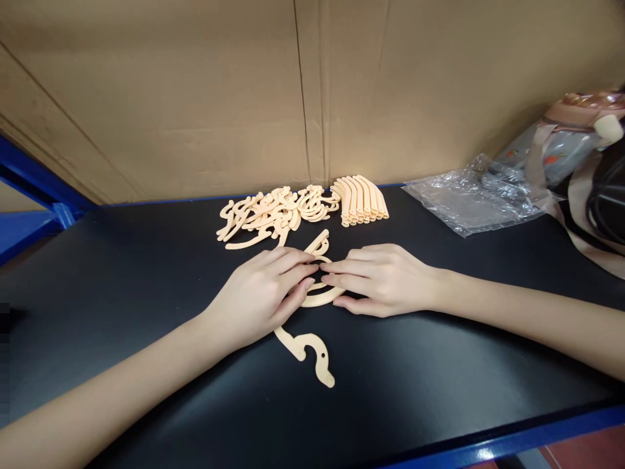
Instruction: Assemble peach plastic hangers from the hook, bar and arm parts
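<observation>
My left hand (263,293) and my right hand (378,279) meet fingertip to fingertip at the middle of a black table (146,273). Both press down with fingers together on a curved pale-orange plastic piece (322,298) that lies flat between them. Another flat piece with a hook shape and a small hole (310,352) sticks out from under my left hand toward me. A third piece (319,243) shows just beyond the fingertips.
A loose heap of the same hook-shaped pieces (273,213) lies at the back, beside a neat row of curved tubes (361,199). A clear plastic bag (471,198) and a bottle with bags (576,140) sit at the right. A cardboard wall stands behind; the blue table edge (512,440) runs in front.
</observation>
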